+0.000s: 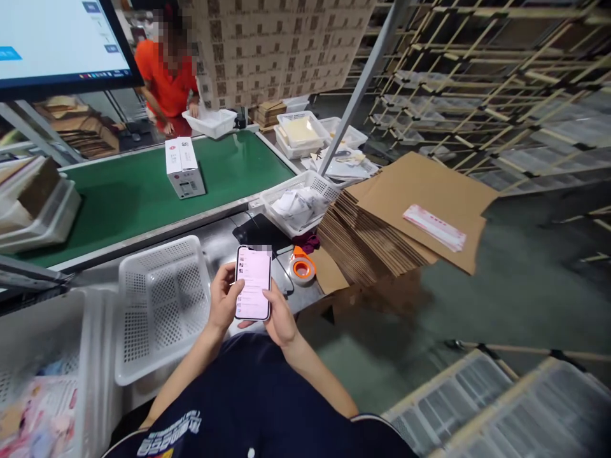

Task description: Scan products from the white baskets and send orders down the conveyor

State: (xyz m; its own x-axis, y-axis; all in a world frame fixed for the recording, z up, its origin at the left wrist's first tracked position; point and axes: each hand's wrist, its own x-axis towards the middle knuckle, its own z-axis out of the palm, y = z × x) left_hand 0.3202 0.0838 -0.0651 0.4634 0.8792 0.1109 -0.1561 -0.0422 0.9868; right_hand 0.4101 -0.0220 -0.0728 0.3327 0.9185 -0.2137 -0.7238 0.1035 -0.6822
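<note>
A phone (252, 286) with a lit pale pink screen is held upright between both hands, close to my body. My left hand (224, 296) wraps its left edge, thumb over the screen. On the right edge my right hand (280, 312) grips it, with that thumb also at the screen. Just right of the phone, an orange tape dispenser (302, 267) lies on the metal table (214, 238). An empty white perforated basket (165, 305) stands left of my left hand. Behind the phone is a black flat object (261, 233).
A green conveyor (229, 168) carries a white box (184, 166). Beyond it a person in orange (167, 83) touches a white tray (210, 122). Stacked cardboard (372, 242) lies at the right, by a basket of papers (298, 207). A monitor (62, 41) hangs upper left.
</note>
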